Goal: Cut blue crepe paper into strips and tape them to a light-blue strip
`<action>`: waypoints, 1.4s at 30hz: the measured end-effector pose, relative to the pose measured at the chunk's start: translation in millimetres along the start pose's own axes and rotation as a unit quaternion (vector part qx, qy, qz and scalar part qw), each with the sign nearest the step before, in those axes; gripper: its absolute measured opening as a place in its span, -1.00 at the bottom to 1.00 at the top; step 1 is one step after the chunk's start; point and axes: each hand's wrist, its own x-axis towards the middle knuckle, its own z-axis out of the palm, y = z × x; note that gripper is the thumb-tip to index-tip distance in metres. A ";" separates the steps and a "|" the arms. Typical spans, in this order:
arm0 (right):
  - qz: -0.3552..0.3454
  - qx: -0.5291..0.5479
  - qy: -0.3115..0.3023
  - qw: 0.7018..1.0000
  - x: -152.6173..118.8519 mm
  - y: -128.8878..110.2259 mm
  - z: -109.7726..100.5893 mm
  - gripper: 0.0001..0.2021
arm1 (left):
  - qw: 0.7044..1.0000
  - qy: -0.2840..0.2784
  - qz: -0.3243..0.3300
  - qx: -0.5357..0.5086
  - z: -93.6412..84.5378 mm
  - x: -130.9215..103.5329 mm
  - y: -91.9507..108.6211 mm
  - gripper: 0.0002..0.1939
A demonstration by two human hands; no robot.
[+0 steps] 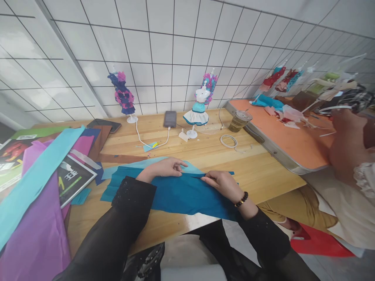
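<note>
A dark teal sheet (187, 197), thin like crepe paper or cloth, lies lengthwise before me with its far edge folded over. My right hand (223, 183) pinches that folded edge between thumb and fingertips. Resting on the same edge is my left hand (164, 168), its index finger stretched out and apart from the thumb, the other fingers bent. Beneath and beyond the teal sheet a light blue sheet (195, 168) shows in part.
Coloured sheets, including a purple one (41, 210), cover the left side beside a phone (109, 125). Behind stand dressed mini mannequins (124, 95), a small cabled device (170, 118), a tape roll (228, 141) and a cup (239, 121). Another person's arm (348, 144) is at the orange table (293, 144).
</note>
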 end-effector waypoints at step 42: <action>-0.001 -0.019 -0.029 0.999 11.6 -18.2 5.5 -0.58 | 0.999 -0.019 -0.018 -0.030 0.1 -0.9 3.3 -0.50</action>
